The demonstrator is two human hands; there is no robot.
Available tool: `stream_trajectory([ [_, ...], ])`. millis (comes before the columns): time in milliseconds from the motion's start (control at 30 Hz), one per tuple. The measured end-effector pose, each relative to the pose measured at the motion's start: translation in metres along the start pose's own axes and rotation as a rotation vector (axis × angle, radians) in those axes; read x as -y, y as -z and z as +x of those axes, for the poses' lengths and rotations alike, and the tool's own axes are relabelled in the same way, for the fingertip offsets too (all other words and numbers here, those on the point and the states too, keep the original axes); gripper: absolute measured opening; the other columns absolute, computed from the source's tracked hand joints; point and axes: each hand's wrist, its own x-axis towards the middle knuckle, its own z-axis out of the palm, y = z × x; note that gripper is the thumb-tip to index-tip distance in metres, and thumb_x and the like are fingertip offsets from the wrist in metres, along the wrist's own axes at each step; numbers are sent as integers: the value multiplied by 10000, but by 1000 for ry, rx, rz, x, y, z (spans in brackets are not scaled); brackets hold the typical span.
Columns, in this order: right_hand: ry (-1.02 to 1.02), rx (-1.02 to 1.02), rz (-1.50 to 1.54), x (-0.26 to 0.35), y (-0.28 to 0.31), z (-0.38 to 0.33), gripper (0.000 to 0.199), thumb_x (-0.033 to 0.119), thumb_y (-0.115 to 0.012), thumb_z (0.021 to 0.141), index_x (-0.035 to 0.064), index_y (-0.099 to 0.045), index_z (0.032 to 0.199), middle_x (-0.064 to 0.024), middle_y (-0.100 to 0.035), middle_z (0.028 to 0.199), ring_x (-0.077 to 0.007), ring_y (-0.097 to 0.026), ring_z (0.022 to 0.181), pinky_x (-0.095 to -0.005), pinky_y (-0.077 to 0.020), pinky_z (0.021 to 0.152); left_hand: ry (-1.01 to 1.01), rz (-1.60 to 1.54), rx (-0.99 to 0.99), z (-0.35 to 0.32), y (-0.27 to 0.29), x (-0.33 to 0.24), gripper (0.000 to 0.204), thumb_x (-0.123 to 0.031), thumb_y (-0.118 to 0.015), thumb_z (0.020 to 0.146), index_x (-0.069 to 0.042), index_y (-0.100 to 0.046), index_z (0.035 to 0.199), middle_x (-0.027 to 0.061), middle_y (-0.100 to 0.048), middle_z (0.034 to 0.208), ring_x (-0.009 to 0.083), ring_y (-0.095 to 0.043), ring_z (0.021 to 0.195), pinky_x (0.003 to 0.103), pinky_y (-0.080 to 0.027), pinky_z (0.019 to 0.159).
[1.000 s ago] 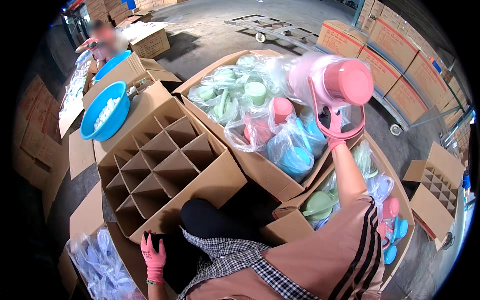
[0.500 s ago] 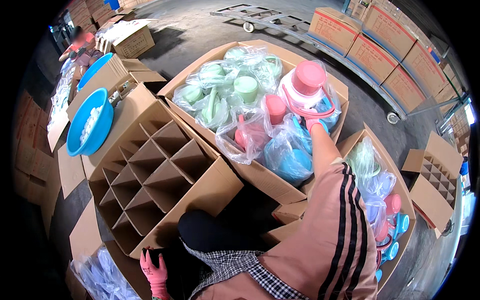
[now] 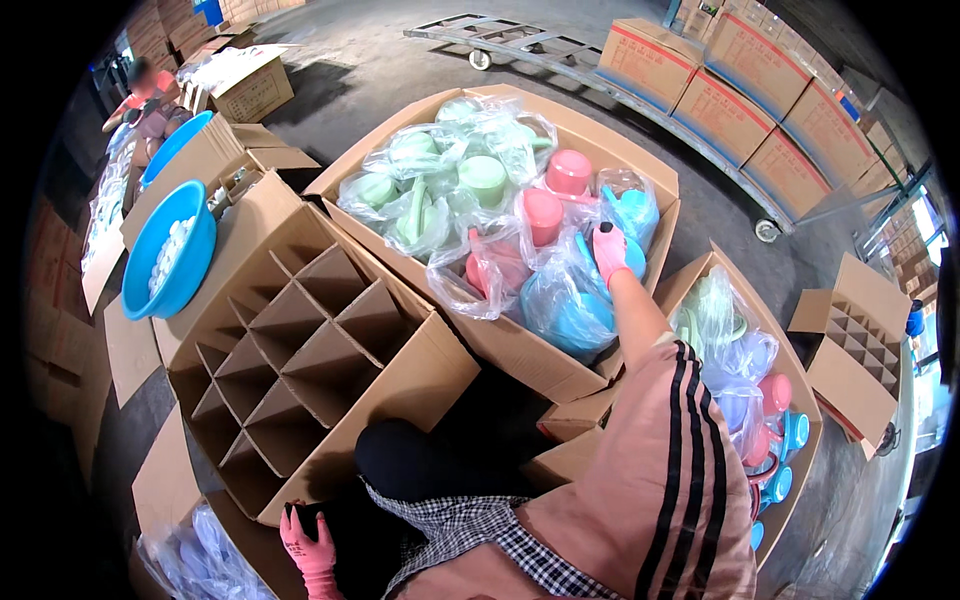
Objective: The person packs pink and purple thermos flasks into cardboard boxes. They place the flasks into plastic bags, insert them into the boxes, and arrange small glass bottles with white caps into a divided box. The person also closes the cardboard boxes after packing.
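My right hand (image 3: 610, 252), in a pink glove, reaches into an open carton (image 3: 470, 335) of plastic-wrapped cup-like vessels. It is over a bagged blue vessel (image 3: 574, 312), beside another blue one (image 3: 632, 208); whether its fingers grip anything is hidden. Just beyond stand a pink vessel (image 3: 569, 172) and a second pink vessel (image 3: 542, 216). Pale green vessels (image 3: 482, 180) fill the left part of this carton. At the lower left, my left hand (image 3: 308, 545), in a pink glove with dark fingertips, rests by the near edge of a divided carton (image 3: 390, 410), fingers apart and holding nothing.
Cardboard dividers (image 3: 310, 330) form several bare compartments. A blue basin (image 3: 170, 250) of small white pieces stands at left. Another carton (image 3: 790, 400) of bagged vessels is at right. Stacked cartons (image 3: 735, 100) sit on a trolley (image 3: 560, 50) behind. A person (image 3: 150, 100) sits far left.
The raised pink-and-white vessel near my right hand is gone from that spot, and a pink one shows farther back. My right hand has shifted slightly left. My left hand stays put.
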Motion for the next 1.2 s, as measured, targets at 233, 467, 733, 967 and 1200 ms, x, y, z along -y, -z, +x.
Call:
stream_trajectory([
  [233, 122, 51, -130, -20, 22, -36, 421, 334, -584, 762, 40, -531, 1059, -186, -533, 1081, -328, -507, 999, -377, -399, 849, -9, -39, -89, -13, -13, 24, 438, -139, -638, 728, 16, -477, 1105, 212, -482, 1123, 359, -451, 1042, 406, -352, 895],
  [467, 216, 292, -332, -25, 35, -90, 739, 472, -607, 718, -12, -359, 1218, -235, -433, 1186, -356, -427, 1103, -390, -360, 916, 9, -45, -164, -21, -14, 31, 456, -152, -648, 735, 4, -466, 1124, 216, -473, 1137, 358, -447, 1049, 408, -355, 899],
  [733, 174, 117, -372, -19, 35, -120, 638, 410, -539, 771, -20, -367, 1210, -223, -435, 1176, -350, -435, 1083, -393, -362, 911, 71, -84, -144, -19, -10, 24, 424, -152, -638, 754, -12, -478, 1121, 183, -512, 1110, 338, -445, 1077, 394, -355, 911],
  [967, 292, 15, -337, -25, 37, -130, 592, 290, -598, 731, -49, -382, 1165, -252, -445, 1136, -378, -426, 1065, -419, -350, 913, 105, -91, -181, -7, 9, -2, 313, -167, -626, 720, -20, -544, 985, 176, -534, 991, 347, -494, 940, 406, -388, 834],
  [1200, 770, 310, 423, 165, 97, -247, 369, 9, -548, 770, -28, -452, 1124, -135, -461, 1135, -237, -430, 1079, -300, -296, 937, -19, -91, -165, -3, 18, -11, 268, -163, -631, 680, -53, -554, 913, 106, -551, 944, 302, -516, 882, 392, -393, 825],
])
